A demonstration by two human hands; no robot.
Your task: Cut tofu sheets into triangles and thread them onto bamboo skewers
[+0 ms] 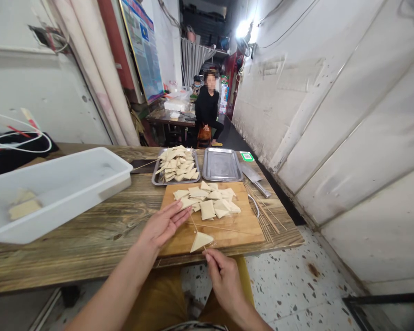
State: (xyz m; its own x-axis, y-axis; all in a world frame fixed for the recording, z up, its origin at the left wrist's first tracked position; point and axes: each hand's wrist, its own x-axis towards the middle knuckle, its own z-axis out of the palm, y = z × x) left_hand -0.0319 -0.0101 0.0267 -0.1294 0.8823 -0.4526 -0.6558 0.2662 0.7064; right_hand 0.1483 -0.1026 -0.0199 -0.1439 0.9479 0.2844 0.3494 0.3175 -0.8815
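My right hand (225, 281) pinches a thin bamboo skewer (197, 228) near its lower end. A pale triangular tofu piece (200, 241) sits on that skewer, just above the near edge of the wooden cutting board (243, 227). My left hand (163, 225) reaches over the board's left edge with fingers extended, its fingertips by a heap of similar triangular tofu pieces (207, 202). It holds nothing that I can see. Another thin skewer (221, 227) lies across the board.
Behind the board, a steel tray (175, 181) holds stacked tofu triangles, next to a second steel tray (222, 164). A cleaver (252, 174) and loose skewers (265, 216) lie to the right. A white plastic tub (58, 193) stands at left. A seated person (207, 103) is farther back.
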